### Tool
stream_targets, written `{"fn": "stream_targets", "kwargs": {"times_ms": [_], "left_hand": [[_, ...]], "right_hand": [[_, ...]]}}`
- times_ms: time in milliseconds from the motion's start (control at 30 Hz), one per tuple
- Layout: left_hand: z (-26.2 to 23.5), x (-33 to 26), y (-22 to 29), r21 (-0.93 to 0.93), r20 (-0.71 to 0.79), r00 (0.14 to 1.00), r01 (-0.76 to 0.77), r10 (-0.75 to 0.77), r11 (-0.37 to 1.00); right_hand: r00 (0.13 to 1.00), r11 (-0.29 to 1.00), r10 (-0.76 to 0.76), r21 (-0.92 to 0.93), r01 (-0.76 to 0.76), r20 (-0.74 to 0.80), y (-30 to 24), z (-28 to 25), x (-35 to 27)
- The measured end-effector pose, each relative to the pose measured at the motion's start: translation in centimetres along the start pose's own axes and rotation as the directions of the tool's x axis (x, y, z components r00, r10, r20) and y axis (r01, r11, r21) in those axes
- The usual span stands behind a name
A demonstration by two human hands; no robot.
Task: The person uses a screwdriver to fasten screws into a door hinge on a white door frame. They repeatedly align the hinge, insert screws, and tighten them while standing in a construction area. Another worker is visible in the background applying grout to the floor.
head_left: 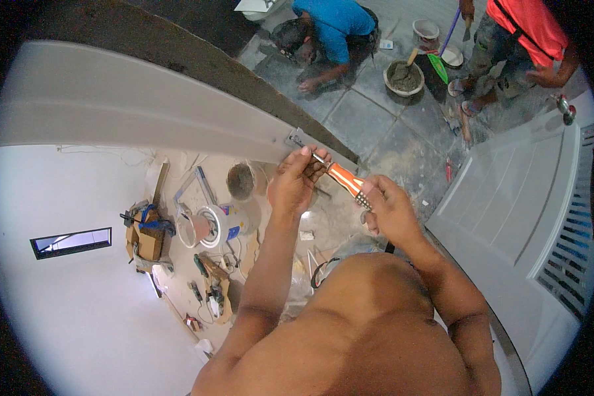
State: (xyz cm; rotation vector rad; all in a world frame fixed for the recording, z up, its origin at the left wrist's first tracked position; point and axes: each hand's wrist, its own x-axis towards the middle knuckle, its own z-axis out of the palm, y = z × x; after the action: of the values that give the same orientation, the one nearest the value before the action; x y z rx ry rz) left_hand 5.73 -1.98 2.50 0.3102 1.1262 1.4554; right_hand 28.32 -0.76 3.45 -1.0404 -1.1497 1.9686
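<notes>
A screwdriver (345,179) with an orange, white-striped handle and a dark end slants across the middle, between my two hands. My left hand (296,181) pinches its shaft close to the tip. The fingers of my right hand (391,210) close round the butt of the handle. The tip reaches a small metal strike plate (295,137) set in the white door frame (198,99). Whether the tip sits in a screw is too small to tell.
A white door (501,198) with a metal knob (566,111) stands to the right. Beyond the frame, a person in blue (343,26) crouches on tiles by a mortar bucket (404,79); another person in red (525,30) stands nearby. Buckets (221,226) and power tools (214,290) lie at left.
</notes>
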Motion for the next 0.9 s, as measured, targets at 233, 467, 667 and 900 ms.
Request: {"fn": "stream_targets", "kwargs": {"times_ms": [233,467,667,900], "left_hand": [[-0.2,-0.1,-0.3,-0.034,0.03,0.999,-0.019,0.02,0.999],[0.0,0.3,-1.2,-0.046,-0.03,0.999,-0.02,0.019,0.999],[0.2,-1.9,0.5,0.881,-0.272,0.861,0.043,0.43,0.471],[0.7,-0.8,-1.3,0.979,-0.018,0.493,-0.17,0.87,0.117]], "right_hand": [[0.995,0.999,0.031,-0.032,-0.028,0.096,1.2,0.9,0.0],[0.753,0.47,-0.647,-0.715,0.518,0.121,0.7,1.8,0.1],[0.97,0.978,0.206,0.0,-0.208,0.126,0.2,1.5,-0.1],[0.924,0.672,-0.381,-0.675,0.304,0.037,-0.4,2.5,-0.2]]}}
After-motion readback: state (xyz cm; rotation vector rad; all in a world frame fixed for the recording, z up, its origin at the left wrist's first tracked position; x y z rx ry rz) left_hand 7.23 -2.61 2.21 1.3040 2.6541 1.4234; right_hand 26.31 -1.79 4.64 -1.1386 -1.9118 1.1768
